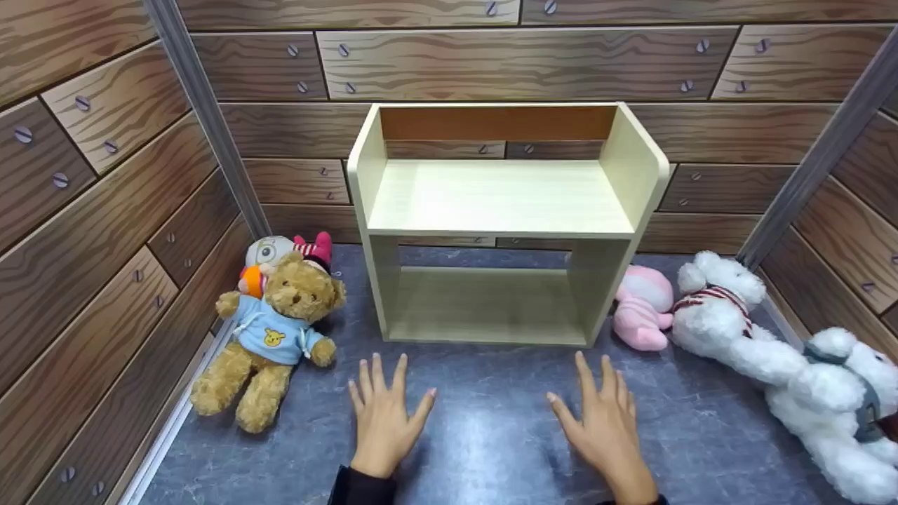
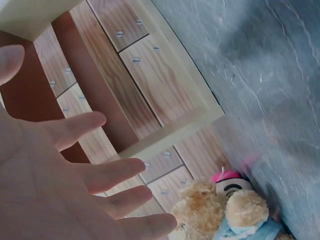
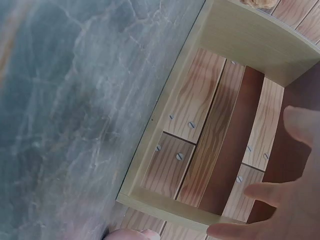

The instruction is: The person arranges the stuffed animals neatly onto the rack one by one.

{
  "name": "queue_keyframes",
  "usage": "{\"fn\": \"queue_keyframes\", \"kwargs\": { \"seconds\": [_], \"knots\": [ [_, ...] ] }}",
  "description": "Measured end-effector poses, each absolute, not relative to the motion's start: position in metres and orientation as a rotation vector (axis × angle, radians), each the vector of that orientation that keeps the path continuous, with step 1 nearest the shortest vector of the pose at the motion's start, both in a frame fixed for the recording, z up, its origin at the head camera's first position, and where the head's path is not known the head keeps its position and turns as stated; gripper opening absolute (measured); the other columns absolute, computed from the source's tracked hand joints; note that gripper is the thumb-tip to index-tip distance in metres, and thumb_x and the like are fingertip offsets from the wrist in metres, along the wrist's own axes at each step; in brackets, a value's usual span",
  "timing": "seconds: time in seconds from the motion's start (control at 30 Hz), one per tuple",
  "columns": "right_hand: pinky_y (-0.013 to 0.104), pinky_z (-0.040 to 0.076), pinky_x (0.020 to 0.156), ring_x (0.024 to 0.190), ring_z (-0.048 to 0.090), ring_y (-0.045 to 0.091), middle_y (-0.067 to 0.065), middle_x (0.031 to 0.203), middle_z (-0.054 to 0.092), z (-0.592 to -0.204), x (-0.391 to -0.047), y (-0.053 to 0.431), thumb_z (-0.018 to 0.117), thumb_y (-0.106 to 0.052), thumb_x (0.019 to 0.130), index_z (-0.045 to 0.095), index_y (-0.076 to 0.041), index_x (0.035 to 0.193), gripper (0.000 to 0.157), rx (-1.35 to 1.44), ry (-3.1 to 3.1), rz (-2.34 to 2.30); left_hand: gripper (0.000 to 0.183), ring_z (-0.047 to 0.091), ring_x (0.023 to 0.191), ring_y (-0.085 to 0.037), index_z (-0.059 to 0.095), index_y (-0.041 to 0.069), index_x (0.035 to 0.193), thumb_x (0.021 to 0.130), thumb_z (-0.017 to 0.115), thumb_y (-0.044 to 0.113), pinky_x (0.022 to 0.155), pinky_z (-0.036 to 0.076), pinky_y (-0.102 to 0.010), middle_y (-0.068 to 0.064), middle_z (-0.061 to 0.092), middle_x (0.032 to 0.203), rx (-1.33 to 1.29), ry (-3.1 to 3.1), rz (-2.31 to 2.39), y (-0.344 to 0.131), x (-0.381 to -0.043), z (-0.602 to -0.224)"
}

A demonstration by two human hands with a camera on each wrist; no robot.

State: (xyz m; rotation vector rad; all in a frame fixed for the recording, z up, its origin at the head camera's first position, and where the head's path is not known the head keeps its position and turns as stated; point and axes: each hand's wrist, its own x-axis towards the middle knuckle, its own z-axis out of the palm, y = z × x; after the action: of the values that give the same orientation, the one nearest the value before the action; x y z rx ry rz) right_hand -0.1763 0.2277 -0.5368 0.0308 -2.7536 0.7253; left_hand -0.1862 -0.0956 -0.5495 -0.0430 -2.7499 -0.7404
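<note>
Both hands hover palm down before a pale wooden two-tier shelf (image 1: pixel 501 196), fingers spread and holding nothing. My left hand (image 1: pixel 386 417) is nearest the shelf's lower left front; the left wrist view shows the same hand (image 2: pixel 65 185) with its fingers extended. Opposite it, my right hand (image 1: pixel 603 424) lies in front of the shelf's lower right corner, and part of that hand (image 3: pixel 285 200) enters the right wrist view. To the left sits a brown teddy bear (image 1: pixel 273 344) in a light blue shirt. A pink plush toy (image 1: pixel 642 308) lies against the shelf's right side.
Behind the bear is a plush toy with a big eye (image 1: pixel 270 249). Two white plush dogs (image 1: pixel 719 301) (image 1: pixel 842 393) lie along the right wall. Wood-plank-patterned walls (image 1: pixel 533 66) enclose three sides of the dark marbled surface (image 1: pixel 484 449).
</note>
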Motion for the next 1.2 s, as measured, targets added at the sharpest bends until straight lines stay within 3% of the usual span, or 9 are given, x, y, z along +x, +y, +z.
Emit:
{"fn": "queue_keyframes", "kwargs": {
  "seconds": [0.1, 0.27, 0.4, 0.53, 0.63, 0.77, 1.0, 1.2],
  "knots": [
    [0.072, 0.031, 0.103, 0.134, 0.036, 0.058, 0.037, 0.151, 0.033, -0.534, -0.181, 0.231, 0.065, -0.043, 0.094, 0.041, -0.005, 0.15, 0.072, 0.04, -2.696, 0.722, 0.07, 0.028, 0.139, -0.057, 0.049, -0.002, 0.142, 0.093, 0.063, 0.047, 0.11, 0.022, -0.071, -0.039, 0.036, 0.147, -0.054, -2.669, -0.727, -0.103, -0.189, -0.549],
    [0.067, 0.045, 0.088, 0.116, 0.054, 0.054, 0.032, 0.135, 0.052, -0.52, -0.202, 0.239, 0.072, -0.025, 0.09, 0.056, -0.001, 0.137, 0.055, 0.073, -2.488, 0.745, 0.057, 0.043, 0.117, -0.063, 0.052, -0.016, 0.117, 0.079, 0.077, 0.02, 0.096, 0.04, -0.069, -0.045, 0.048, 0.122, -0.018, -2.49, -0.625, -0.151, -0.201, -0.536],
    [0.065, 0.045, 0.086, 0.111, 0.056, 0.053, 0.031, 0.126, 0.055, -0.501, -0.225, 0.246, 0.072, -0.018, 0.089, 0.064, 0.0, 0.125, 0.041, 0.086, -2.331, 0.795, 0.065, 0.036, 0.12, -0.063, 0.04, -0.021, 0.124, 0.083, 0.073, 0.016, 0.096, 0.039, -0.07, -0.049, 0.04, 0.125, 0.161, -2.594, -0.679, -0.201, -0.214, -0.509],
    [0.065, 0.044, 0.085, 0.107, 0.055, 0.053, 0.031, 0.123, 0.055, -0.467, -0.248, 0.256, 0.07, -0.021, 0.091, 0.059, 0.002, 0.124, 0.042, 0.012, -2.25, 0.864, 0.075, 0.029, 0.123, -0.062, 0.023, -0.015, 0.137, 0.087, 0.068, 0.019, 0.101, 0.032, -0.068, -0.049, 0.032, 0.13, 0.346, -2.672, -0.907, -0.237, -0.235, -0.49],
    [0.062, 0.042, 0.093, 0.113, 0.054, 0.049, 0.027, 0.132, 0.053, -0.439, -0.263, 0.261, 0.067, -0.029, 0.094, 0.046, -0.001, 0.14, 0.058, -0.077, -2.212, 0.984, 0.081, 0.027, 0.125, -0.064, 0.017, -0.01, 0.141, 0.088, 0.069, 0.022, 0.104, 0.029, -0.068, -0.048, 0.026, 0.135, 0.434, -2.706, -1.022, -0.252, -0.252, -0.487],
    [0.059, 0.037, 0.105, 0.126, 0.051, 0.044, 0.025, 0.144, 0.05, -0.406, -0.283, 0.264, 0.061, -0.041, 0.097, 0.027, -0.01, 0.155, 0.074, -0.163, -2.207, 1.115, 0.083, 0.024, 0.129, -0.066, 0.012, -0.011, 0.141, 0.091, 0.067, 0.026, 0.108, 0.026, -0.068, -0.047, 0.019, 0.14, 0.501, -2.801, -1.057, -0.266, -0.27, -0.493],
    [0.062, 0.039, 0.101, 0.123, 0.051, 0.053, 0.034, 0.133, 0.055, -0.386, -0.316, 0.264, 0.052, -0.048, 0.099, 0.039, -0.002, 0.14, 0.063, -0.217, -2.265, 1.1, 0.097, 0.031, 0.123, -0.069, 0.008, -0.01, 0.149, 0.085, 0.073, 0.023, 0.103, 0.032, -0.068, -0.048, 0.02, 0.137, 0.634, -2.801, -0.969, -0.285, -0.288, -0.503],
    [0.06, 0.036, 0.107, 0.129, 0.048, 0.051, 0.032, 0.139, 0.05, -0.394, -0.329, 0.263, 0.048, -0.043, 0.1, 0.032, 0.001, 0.147, 0.066, -0.258, -2.216, 1.144, 0.1, 0.032, 0.121, -0.071, 0.013, -0.003, 0.152, 0.081, 0.076, 0.031, 0.099, 0.034, -0.072, -0.05, 0.017, 0.136, 0.734, -2.876, -0.976, -0.298, -0.294, -0.498]
  ]
}}
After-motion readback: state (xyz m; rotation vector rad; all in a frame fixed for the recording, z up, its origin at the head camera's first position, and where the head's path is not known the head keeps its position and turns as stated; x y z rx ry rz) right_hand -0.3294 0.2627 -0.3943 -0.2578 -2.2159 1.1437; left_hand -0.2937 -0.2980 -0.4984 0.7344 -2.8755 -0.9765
